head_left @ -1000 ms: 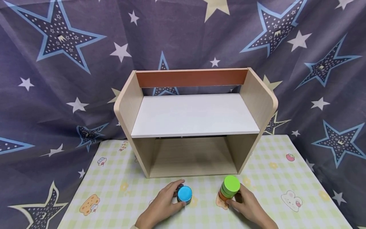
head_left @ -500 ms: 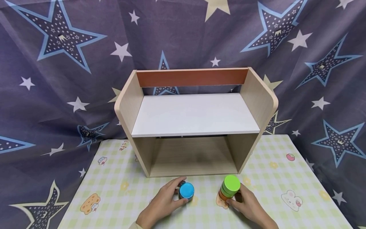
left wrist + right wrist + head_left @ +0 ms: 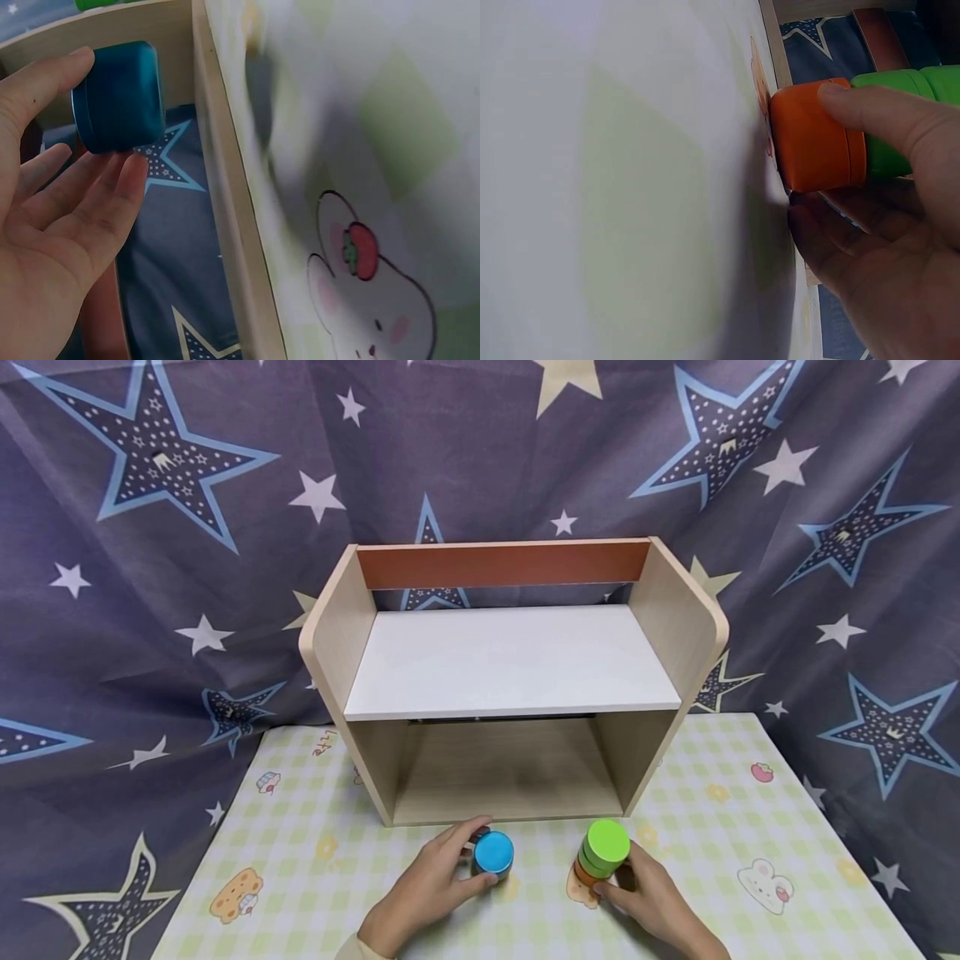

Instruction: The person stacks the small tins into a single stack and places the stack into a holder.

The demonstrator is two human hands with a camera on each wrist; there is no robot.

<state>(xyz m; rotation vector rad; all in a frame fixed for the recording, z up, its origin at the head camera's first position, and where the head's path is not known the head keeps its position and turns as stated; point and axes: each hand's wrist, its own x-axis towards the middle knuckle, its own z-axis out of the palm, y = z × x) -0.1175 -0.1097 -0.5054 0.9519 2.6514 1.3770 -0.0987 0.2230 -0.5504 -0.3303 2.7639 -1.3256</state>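
Observation:
My left hand [image 3: 431, 881] grips a small round blue tin [image 3: 493, 852], thumb on the near side and fingers on the far side. In the left wrist view the blue tin [image 3: 120, 97] is apart from the tablecloth. My right hand [image 3: 652, 902] holds the orange tin [image 3: 583, 874] at the foot of a stack, with its thumb on the orange side. Above it sit green sections [image 3: 607, 843]; whether they are one tin or two I cannot tell. In the right wrist view the orange tin [image 3: 810, 139] rests on the cloth.
A wooden shelf unit [image 3: 513, 772] with a white upper board [image 3: 510, 660] stands just behind both hands. Its side panels rise left and right. A checked tablecloth [image 3: 300, 860] covers the table. Behind hangs a dark curtain [image 3: 480, 452] with stars.
The left hand and the blue tin have shifted slightly right and away from the person. The right hand and its stack have stayed in place.

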